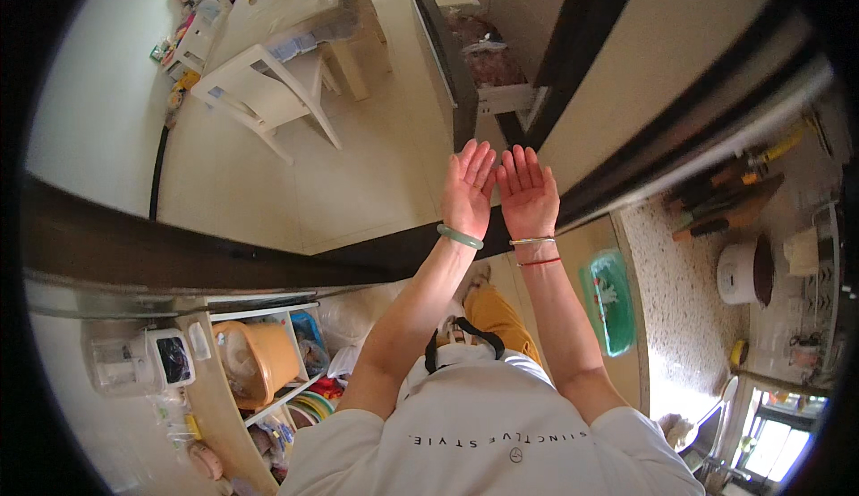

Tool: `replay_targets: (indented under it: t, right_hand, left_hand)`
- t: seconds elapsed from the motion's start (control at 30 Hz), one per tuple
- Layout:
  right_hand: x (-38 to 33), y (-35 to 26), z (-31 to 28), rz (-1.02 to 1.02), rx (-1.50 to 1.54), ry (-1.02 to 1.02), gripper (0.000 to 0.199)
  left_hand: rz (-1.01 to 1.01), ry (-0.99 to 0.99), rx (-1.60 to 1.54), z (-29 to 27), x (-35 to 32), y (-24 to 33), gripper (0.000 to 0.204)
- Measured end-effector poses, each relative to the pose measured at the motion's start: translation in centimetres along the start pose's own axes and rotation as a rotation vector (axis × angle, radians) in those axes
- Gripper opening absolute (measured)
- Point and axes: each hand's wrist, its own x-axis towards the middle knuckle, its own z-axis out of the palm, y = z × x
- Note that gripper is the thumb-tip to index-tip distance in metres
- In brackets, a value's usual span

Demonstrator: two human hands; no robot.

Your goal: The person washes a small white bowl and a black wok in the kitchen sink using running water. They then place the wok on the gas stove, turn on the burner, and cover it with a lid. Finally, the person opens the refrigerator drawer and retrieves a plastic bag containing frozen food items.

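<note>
Both arms stretch out in front of me, palms turned up and nothing lying in them. My left hand (469, 193) has its fingers extended; a green bangle (460, 236) circles that wrist. Beside it, my right hand (529, 193) is also flat, fingers straight, with a silver bangle (532, 242) and a thin red cord (539, 262) at the wrist. The two hands are side by side with a narrow gap between them. Neither one touches any object. Beyond the fingertips is an open dark-edged drawer (445, 57).
A white chair (268, 93) stands by a covered table (286, 14) ahead left. Shelving at lower left holds an orange tub (279, 363). Right of my arm sits a green plastic basket (610, 303); beyond it a speckled counter (684, 290) carries a white pot (737, 269). A dark door frame (358, 263) crosses below.
</note>
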Motion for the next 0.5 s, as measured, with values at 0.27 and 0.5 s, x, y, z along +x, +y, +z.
replay_targets:
  t: [0.27, 0.5]
  right_hand:
    - [15.4, 4.2, 3.2, 0.091, 0.005, -0.037, 0.04]
    - [28.4, 6.7, 7.5, 0.142, -0.047, 0.084, 0.037]
  left_hand:
    - [0.044, 0.08, 0.035, -0.6, 14.5, 4.6, 0.049]
    - [0.073, 0.101, -0.002, -0.8, 27.2, 8.1, 0.042]
